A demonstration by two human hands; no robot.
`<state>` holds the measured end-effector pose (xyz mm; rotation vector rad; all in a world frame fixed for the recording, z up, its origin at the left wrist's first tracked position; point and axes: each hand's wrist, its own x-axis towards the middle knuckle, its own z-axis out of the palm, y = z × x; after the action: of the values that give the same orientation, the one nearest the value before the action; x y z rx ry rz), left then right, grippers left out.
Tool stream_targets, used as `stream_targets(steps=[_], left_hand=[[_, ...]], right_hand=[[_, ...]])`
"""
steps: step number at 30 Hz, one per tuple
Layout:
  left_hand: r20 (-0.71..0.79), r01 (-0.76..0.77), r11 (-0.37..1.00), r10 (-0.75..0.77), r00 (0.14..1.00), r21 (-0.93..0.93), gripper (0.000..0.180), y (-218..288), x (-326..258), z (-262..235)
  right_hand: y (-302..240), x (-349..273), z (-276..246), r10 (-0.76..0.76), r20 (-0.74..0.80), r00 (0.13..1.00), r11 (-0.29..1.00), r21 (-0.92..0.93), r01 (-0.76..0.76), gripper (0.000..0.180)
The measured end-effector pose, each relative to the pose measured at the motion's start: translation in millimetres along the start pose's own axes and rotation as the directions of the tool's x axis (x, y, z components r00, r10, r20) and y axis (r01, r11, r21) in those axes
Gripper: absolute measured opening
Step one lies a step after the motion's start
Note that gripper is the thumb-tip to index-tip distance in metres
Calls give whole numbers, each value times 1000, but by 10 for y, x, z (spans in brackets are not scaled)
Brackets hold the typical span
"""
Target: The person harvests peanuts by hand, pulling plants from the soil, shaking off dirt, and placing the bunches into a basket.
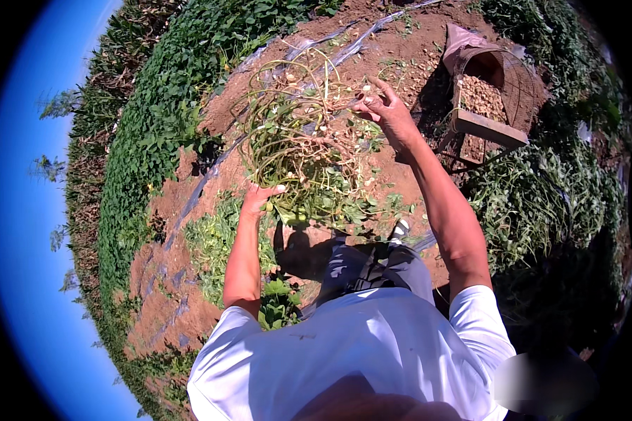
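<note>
A loose bundle of pulled peanut plants (pixel 295 144), with long green stems, leaves and pale roots, hangs in front of me. My left hand (pixel 260 198) is closed around its near left side, thumb on top and the other fingers hidden in the foliage. At the bundle's right edge, beside the roots, is my right hand (pixel 387 116). Its thumb and fingers are bent toward each other; something small and pale shows at the fingertips, too small to name. A few pods seem to hang among the roots.
At the upper right stands a wood-framed mesh container (pixel 495 130) with many peanuts (pixel 481 98) in it and a pinkish sack (pixel 463 38) behind. Cut plants (pixel 541 203) are heaped on the right. Green crop rows (pixel 147 126) grow at left, with plastic film strips (pixel 196 189) on reddish soil.
</note>
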<state>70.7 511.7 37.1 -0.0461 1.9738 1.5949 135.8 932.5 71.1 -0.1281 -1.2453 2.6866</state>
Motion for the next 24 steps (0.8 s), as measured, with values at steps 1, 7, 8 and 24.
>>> stream_targets(steps=[1,7,8,24], left_hand=[[12,-4,1000,4,1000,-2,72,-6,21,13],[-21,-53,996,55,998,66,66,305,-213,227],[-17,-80,995,81,997,65,64,231,-216,147],[220,-124,992,120,968,6,34,103,-255,150]], right_hand=[[72,90,-23,-49,-27,998,999,-20,48,61],[33,234,-44,-75,-192,978,902,-431,-15,24],[-10,227,-43,-25,-217,976,927,-371,-59,24],[-713,146,402,-72,612,788,-7,-790,613,36]])
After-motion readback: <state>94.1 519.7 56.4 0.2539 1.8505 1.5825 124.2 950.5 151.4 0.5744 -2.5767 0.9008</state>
